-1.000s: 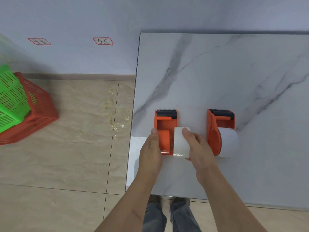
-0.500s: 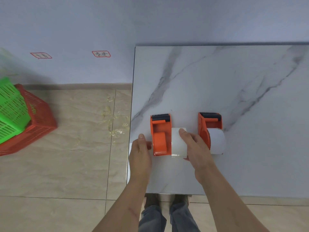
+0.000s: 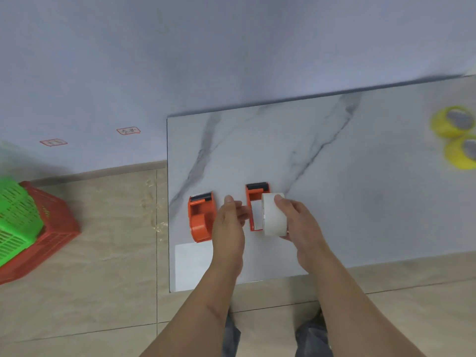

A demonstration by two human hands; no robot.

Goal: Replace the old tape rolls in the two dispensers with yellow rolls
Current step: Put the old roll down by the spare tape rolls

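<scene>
On the surface (image 3: 360, 202), the right hand (image 3: 301, 222) is now gripping the second dispenser's (image 3: 253, 210) white roll (image 3: 273, 215); the left hand (image 3: 229, 228) is lying relaxed beside the emptied dispenser (image 3: 201, 220), near the left edge.

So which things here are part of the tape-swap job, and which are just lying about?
Part of the job:
left dispenser, no roll visible in it
right dispenser
white roll, gripped by the right hand
left hand, between the dispensers
two yellow rolls

Lying about:
green basket
red basket
wall labels
</scene>
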